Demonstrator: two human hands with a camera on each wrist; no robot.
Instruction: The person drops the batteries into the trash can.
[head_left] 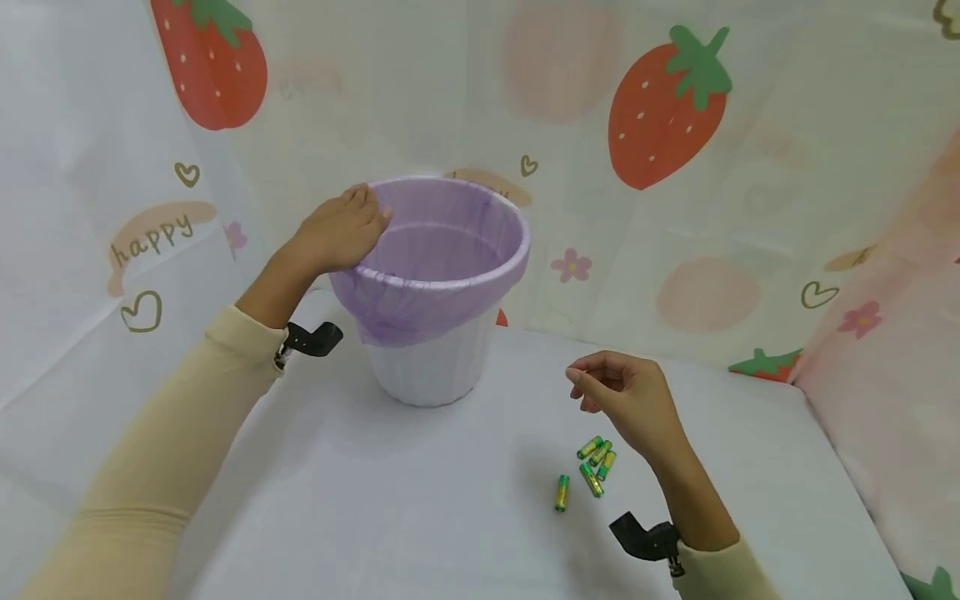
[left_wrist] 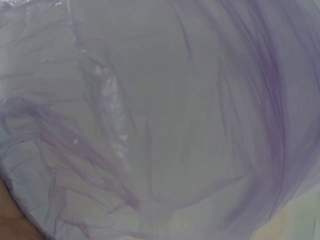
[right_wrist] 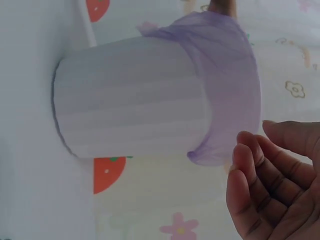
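A white ribbed trash can [head_left: 427, 375] stands on the table, its rim covered by a thin purple trash bag [head_left: 442, 312] that folds down outside. My left hand [head_left: 341, 229] grips the rim at the left, thumb on the inner side. The bag lining [left_wrist: 175, 110] fills the left wrist view, with a bit of that hand [left_wrist: 15, 220] in the corner. To the right of the can, my right hand [head_left: 626, 400] hovers with loosely bent fingers and nothing in them. In the right wrist view, a gap shows between thumb [right_wrist: 292, 137] and fingers.
Several green-and-yellow batteries [head_left: 591, 480] lie on the white tabletop [head_left: 375, 500] below my right hand, one of them [head_left: 562, 493] apart from the cluster. Behind the can hangs a cloth [head_left: 570, 192] printed with strawberries, and another cloth panel [head_left: 900, 400] borders the right side.
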